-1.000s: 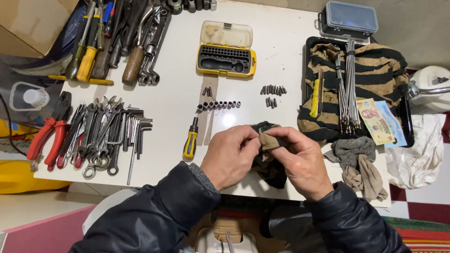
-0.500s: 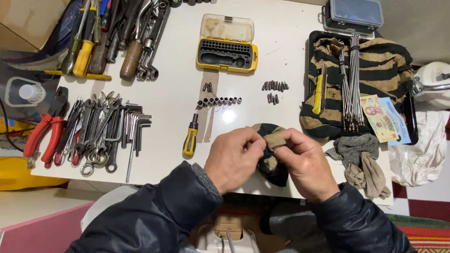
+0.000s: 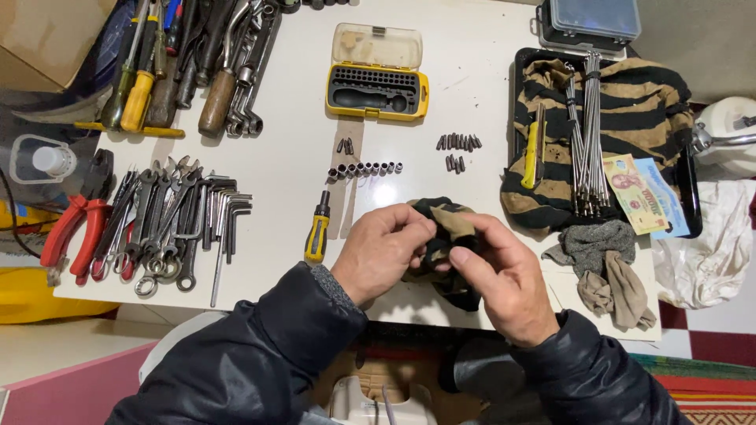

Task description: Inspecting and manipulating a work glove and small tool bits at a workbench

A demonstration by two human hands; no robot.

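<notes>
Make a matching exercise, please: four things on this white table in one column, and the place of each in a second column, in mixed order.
Things:
1. striped cloth
2. red pliers
3. yellow bit case
4. bundle of long rods

Places:
A. far left edge
B. on the black tray at the right
C. between both hands
D. top middle, lid open

Pairs: 1-C, 2-A, 3-D, 4-B

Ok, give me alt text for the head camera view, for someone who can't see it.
Seen from above, the left hand and right hand together hold a crumpled black-and-tan striped rag over the near edge of a white table. On the table lie spanners and hex keys, an open yellow bit case, loose bits and a yellow-handled screwdriver.
</notes>
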